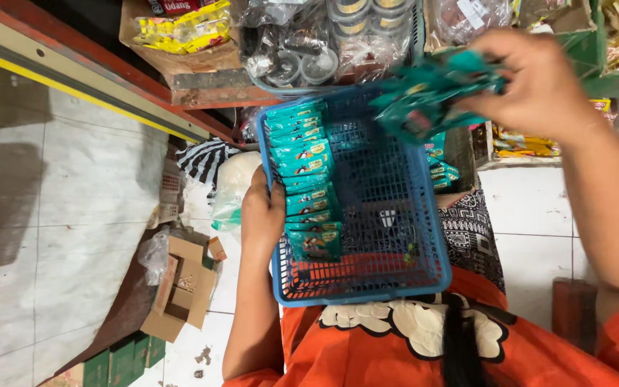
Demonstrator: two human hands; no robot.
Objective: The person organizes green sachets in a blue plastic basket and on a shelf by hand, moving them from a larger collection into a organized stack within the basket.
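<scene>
While teal sachets (308,190) line the blue basket (417,236), right hand (539,82) grips more.

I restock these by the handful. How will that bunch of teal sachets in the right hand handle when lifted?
Probably floppy: the sachets droop and fan out below the right hand. Likely light, since a few fingers hold many at once. Their glossy film may be slippery, so loose ones could slide out; the row in the blue basket, steadied by the left hand, stays neatly packed.

Bright, even daylight, soft shadows on the floor (73,215), right hand (539,86) perhaps motion-blurred, slight edge warping.
</scene>
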